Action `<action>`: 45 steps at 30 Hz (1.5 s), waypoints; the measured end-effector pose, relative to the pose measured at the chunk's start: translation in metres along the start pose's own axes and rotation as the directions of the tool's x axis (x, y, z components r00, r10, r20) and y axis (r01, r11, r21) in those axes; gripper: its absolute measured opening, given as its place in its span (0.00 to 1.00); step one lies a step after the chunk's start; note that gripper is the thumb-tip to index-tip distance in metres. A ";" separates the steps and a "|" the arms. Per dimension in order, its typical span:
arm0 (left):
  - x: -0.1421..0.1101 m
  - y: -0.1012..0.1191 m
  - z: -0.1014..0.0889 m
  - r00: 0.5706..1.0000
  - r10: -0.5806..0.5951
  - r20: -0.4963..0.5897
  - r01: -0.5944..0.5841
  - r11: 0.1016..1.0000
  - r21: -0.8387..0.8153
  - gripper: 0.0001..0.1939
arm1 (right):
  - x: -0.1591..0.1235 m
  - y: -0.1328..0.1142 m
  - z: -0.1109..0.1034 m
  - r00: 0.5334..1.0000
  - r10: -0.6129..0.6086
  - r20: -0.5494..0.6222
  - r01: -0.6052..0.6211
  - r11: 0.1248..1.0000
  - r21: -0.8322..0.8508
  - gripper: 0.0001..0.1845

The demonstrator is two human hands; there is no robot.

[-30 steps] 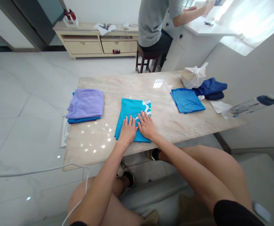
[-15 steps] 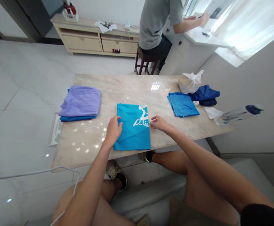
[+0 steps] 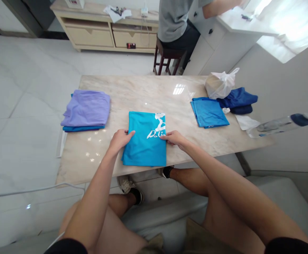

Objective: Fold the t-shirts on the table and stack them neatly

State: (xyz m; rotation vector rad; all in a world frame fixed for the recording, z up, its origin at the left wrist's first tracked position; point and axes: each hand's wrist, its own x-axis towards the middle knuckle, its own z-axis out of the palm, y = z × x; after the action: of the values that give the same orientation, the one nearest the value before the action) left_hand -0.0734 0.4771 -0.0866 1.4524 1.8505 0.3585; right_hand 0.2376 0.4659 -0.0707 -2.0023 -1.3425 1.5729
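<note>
Head: cloth (image 3: pixel 144 144) now in both hands (image 3: pixel 118 140) (image 3: pixel 177 138)

White brush-style lettering (image 3: pixel 155 134) is running across the right side of the folded turquoise cloth (image 3: pixel 143 150), seemingly reading "DaLi", its first letter being uncertain and its end meeting the right hand (image 3: pixel 175 138); any print on the small dark-and-red object (image 3: pixel 131 46) is looking too small to read

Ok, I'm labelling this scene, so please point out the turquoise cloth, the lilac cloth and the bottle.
Turquoise cloth (image 3: pixel 143 145), head view: middle of its folded top face.
Lilac cloth (image 3: pixel 87 108), head view: middle of its upper surface.
Bottle (image 3: pixel 277 126), head view: its clear body.
</note>
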 end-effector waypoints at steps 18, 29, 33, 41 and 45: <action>-0.039 0.018 -0.035 0.955 0.151 -0.255 -0.285 0.712 -0.642 0.32 | -0.017 -0.015 -0.035 0.837 -0.489 -0.244 0.498 0.867 -0.028 0.27; -0.046 0.027 -0.048 0.733 0.299 -0.611 -0.593 0.722 -0.358 0.12 | -0.052 -0.043 -0.037 0.525 -0.755 -0.393 0.683 0.649 -0.335 0.19; -0.059 0.034 -0.051 0.762 0.283 -0.583 -0.597 0.655 -0.463 0.17 | -0.059 -0.043 -0.037 0.519 -0.718 -0.464 0.734 0.653 -0.190 0.22; -0.059 0.022 -0.036 0.995 0.038 -0.090 -0.090 0.718 -0.690 0.30 | -0.032 -0.019 -0.028 0.807 -0.473 -0.354 0.512 0.859 0.019 0.21; -0.051 0.009 -0.023 0.995 -0.066 -0.081 0.046 0.972 -0.231 0.22 | -0.015 -0.003 -0.025 0.908 -0.288 -0.305 0.219 0.945 -0.241 0.14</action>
State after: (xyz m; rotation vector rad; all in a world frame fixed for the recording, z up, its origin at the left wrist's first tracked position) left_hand -0.0788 0.4381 -0.0462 1.2429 1.8469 0.5959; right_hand 0.2580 0.4636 -0.0500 -1.9917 -1.5920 0.9596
